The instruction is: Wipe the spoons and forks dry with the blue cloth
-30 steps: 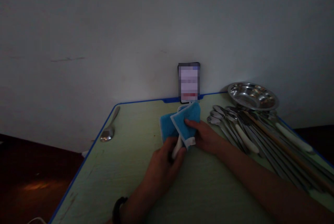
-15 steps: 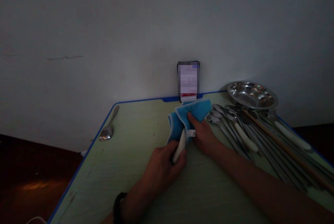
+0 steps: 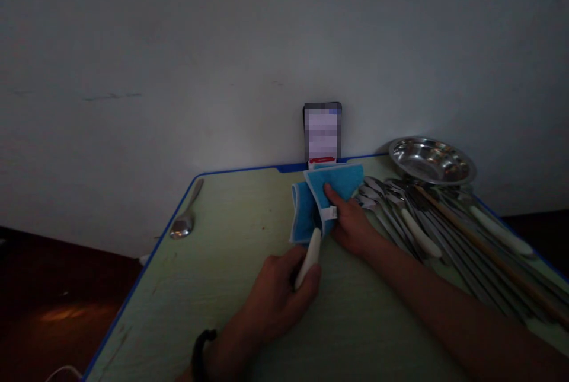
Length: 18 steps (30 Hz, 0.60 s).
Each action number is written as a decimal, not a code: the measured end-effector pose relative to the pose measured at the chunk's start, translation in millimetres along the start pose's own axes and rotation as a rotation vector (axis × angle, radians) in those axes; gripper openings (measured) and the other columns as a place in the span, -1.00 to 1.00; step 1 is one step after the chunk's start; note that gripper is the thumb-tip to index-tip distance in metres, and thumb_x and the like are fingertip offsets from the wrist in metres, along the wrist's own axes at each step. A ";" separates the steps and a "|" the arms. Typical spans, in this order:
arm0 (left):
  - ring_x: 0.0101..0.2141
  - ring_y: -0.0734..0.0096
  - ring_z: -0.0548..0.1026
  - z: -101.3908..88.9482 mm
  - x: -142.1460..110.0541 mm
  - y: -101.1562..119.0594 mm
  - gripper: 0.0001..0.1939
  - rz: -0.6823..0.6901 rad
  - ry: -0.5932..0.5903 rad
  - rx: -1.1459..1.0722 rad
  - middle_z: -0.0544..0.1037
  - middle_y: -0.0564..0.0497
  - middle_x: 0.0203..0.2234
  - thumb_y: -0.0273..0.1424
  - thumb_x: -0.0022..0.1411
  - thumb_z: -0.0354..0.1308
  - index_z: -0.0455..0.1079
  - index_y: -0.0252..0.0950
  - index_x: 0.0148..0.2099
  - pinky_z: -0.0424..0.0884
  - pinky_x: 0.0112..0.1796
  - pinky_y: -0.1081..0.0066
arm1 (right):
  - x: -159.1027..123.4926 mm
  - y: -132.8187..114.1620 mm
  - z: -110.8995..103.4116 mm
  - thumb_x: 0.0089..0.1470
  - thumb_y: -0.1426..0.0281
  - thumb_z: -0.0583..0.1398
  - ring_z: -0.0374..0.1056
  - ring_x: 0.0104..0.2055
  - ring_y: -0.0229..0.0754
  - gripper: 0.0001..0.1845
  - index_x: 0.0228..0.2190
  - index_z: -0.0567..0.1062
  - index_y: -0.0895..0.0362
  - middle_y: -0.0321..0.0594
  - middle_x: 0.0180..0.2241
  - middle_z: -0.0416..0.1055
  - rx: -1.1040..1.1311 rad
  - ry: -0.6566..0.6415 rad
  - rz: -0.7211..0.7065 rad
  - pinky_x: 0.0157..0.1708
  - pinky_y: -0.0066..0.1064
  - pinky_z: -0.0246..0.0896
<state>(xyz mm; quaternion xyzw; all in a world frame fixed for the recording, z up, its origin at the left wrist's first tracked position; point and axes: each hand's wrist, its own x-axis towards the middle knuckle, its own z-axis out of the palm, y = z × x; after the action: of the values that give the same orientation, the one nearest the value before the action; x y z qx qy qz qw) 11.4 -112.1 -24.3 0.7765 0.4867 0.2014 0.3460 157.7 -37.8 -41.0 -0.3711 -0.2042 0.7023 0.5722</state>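
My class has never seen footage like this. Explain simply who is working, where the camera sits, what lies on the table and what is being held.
There is no robot here: a person works with two bare hands. All the pictures come from one camera worn on the head, looking forward and down.

The left hand grips a white-handled utensil; its far end is hidden in a folded blue cloth, which the right hand holds.

On the pale green table, a metal spoon lies alone near the left edge. On the right are a pile of utensils, many of them spoons, and a shiny metal bowl at the back. A phone leans upright by the wall.
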 end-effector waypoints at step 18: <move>-0.62 0.55 0.22 2.8 4.5 -2.4 -0.83 -0.086 0.344 -0.263 0.35 0.14 -0.56 -0.35 0.22 -0.04 0.16 -0.25 -0.14 0.13 -0.61 0.55 | 7.9 1.0 -1.9 0.00 0.27 0.17 0.42 -0.34 -0.20 -0.77 -0.29 0.44 0.12 -0.32 -0.45 0.50 0.169 0.075 0.025 -0.21 -0.29 0.33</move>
<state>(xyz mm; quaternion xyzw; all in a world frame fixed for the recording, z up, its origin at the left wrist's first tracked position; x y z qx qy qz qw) 13.8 -108.4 -28.0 0.6573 0.5408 0.3776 0.3645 157.8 -30.8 -45.1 -0.3502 -0.1180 0.7097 0.5998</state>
